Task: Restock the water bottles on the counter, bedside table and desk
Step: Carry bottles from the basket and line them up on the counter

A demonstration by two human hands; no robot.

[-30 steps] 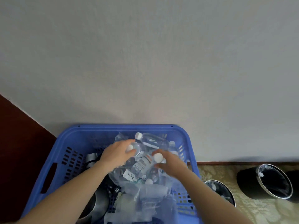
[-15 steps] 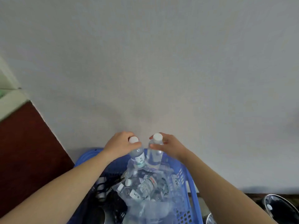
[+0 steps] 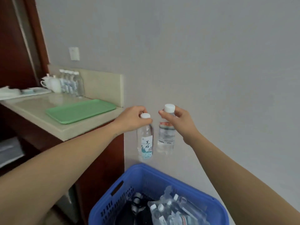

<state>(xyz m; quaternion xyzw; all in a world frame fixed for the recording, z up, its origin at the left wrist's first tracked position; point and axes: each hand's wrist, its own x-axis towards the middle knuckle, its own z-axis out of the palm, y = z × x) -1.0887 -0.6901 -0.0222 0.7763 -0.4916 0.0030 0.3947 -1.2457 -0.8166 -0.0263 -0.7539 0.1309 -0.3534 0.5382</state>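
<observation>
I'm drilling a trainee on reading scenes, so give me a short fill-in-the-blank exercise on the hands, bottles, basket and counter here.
1. The left hand grips a bottle whose cap is ____.
2. The right hand grips a second bottle; more lie in the ____ basket below.
3. The tray lying on the counter is ____ in colour.

Missing words: white; blue; green.

Green tray (image 3: 81,113) flat on the counter (image 3: 97,123), near its right edge and well short of the back corner. At the back left, white teapot (image 3: 54,86) and cup (image 3: 44,83) just beside a white tray (image 3: 34,93) (its contents too blurred to tell). On the grey wall (image 3: 194,62) above, a white switch plate (image 3: 74,53); dark wood panel (image 3: 14,39) at the left.
</observation>
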